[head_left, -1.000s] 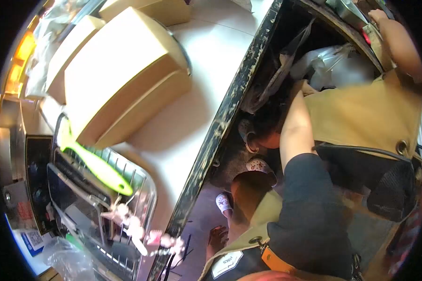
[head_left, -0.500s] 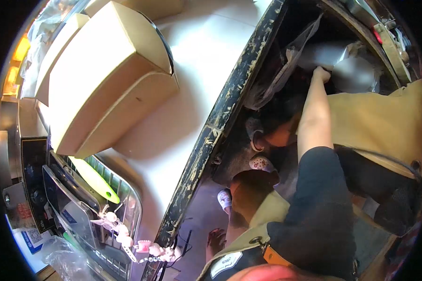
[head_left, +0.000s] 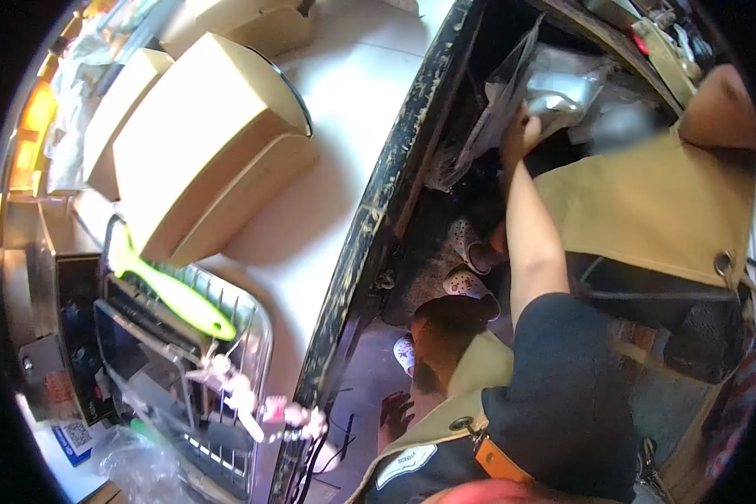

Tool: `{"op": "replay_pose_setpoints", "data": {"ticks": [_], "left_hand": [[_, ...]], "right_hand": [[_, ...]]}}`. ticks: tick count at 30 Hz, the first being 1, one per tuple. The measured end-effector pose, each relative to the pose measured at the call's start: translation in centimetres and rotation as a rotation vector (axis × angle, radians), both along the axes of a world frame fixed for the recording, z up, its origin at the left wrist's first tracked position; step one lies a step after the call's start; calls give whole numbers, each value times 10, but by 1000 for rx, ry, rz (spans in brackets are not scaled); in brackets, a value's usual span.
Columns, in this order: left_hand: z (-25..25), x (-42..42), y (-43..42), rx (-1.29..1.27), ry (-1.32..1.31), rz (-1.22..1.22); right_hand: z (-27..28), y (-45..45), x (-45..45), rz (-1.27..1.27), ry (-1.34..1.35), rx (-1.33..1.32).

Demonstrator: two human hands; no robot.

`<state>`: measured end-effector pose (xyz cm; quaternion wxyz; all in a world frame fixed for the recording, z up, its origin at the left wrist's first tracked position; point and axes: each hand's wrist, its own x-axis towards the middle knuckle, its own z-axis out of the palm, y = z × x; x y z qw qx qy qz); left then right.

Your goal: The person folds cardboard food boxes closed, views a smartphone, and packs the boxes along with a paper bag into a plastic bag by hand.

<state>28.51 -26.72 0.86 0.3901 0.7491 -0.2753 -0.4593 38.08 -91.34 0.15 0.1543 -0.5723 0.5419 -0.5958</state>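
My right hand [head_left: 522, 134] reaches into the dark space below the counter. Its fingers are closed at the near edge of a clear plastic bag [head_left: 575, 71] holding shiny, silvery round things whose kind I cannot make out. Beside the bag is a blurred grey round shape [head_left: 626, 126]. Another clear plastic sheet [head_left: 479, 139] hangs on the left of this space. My left hand [head_left: 396, 410] is low in shadow beside the counter leg, its fingers apart, with nothing visible in it.
Patterned clogs [head_left: 469, 286] are on the floor beneath. A worn black counter edge [head_left: 370, 210] runs diagonally. On the white counter stand a cream cardboard box [head_left: 193, 143] and a wire basket [head_left: 256, 336] with a lime-green handled tool [head_left: 185, 298]. A tan apron [head_left: 647, 210] drapes at right.
My right hand has shifted from the dark grey rounded things to the plastic bag, whose silvery contents now show more clearly. The tan apron has slipped, baring skin at the upper right.
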Motion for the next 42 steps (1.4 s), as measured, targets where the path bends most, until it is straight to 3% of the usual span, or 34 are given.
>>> {"op": "replay_pose_setpoints", "data": {"ticks": [1, 3, 5, 7, 11, 13, 17, 19, 20, 21, 22, 23, 24, 25, 27, 28, 29, 30, 31, 33, 34, 36, 38, 39, 41, 42], "left_hand": [[10, -1, -6, -20, 296, 222], [32, 13, -18, -18, 836, 747], [54, 22, -17, -72, 823, 749], [66, 24, -11, -121, 810, 754], [62, 24, 6, -125, 767, 670], [56, 25, 24, -104, 754, 651], [89, 28, 22, -194, 756, 626], [101, 26, 12, -233, 760, 620], [111, 24, 6, -302, 533, 473], [124, 26, 0, -361, 297, 328], [146, 33, -10, -345, 89, 174], [171, 38, -26, -463, -216, 85], [200, 42, -42, -568, -523, -2], [232, 44, -54, -578, -600, -83], [229, 47, -62, -440, -238, -375], [243, 52, -68, -187, -175, -599], [235, 56, -64, -245, 62, -648], [244, 65, -64, -199, 189, -698], [267, 71, -60, -303, 282, -565], [241, 79, -55, -660, 652, -83], [284, 62, -58, -985, 1335, 278], [293, 63, -73, -1123, 1421, 267], [284, 63, -83, -936, 1244, -189], [283, 62, -84, -887, 1273, -262], [297, 60, -82, -802, 1435, -302], [336, 57, -77, -677, 1256, -257]], "right_hand": [[-7, 8, 1, 37, 116, -110], [10, 24, -6, 10, 86, -122], [17, 27, -12, -20, -47, -1], [17, 10, -12, -138, -546, 344], [70, 42, -11, -130, -548, 320], [86, 58, -13, -222, -417, 295], [107, 103, -12, -111, -371, 246], [90, 148, -9, 38, -87, 245], [94, 196, -11, 222, 68, 255], [108, 242, -30, 609, 721, 369], [123, 289, -49, 1098, 1185, 250], [151, 337, -72, 1401, 1373, 282], [169, 370, -100, 1719, 1130, 394], [173, 390, -123, 1887, 1127, 518], [260, 404, -159, 2004, 827, 750], [295, 400, -174, 1816, 884, 690], [323, 388, -186, 1629, 925, 631], [339, 374, -201, 1523, 810, 797], [348, 361, -216, 1404, 687, 957], [331, 345, -245, 1416, 371, 744], [331, 353, -252, 1328, 286, 686], [332, 367, -256, 1256, 113, 625], [336, 383, -257, 1268, 18, 590], [338, 391, -257, 1274, -28, 572], [340, 398, -261, 1060, 394, 280], [339, 402, -262, 949, 467, 67]]}}
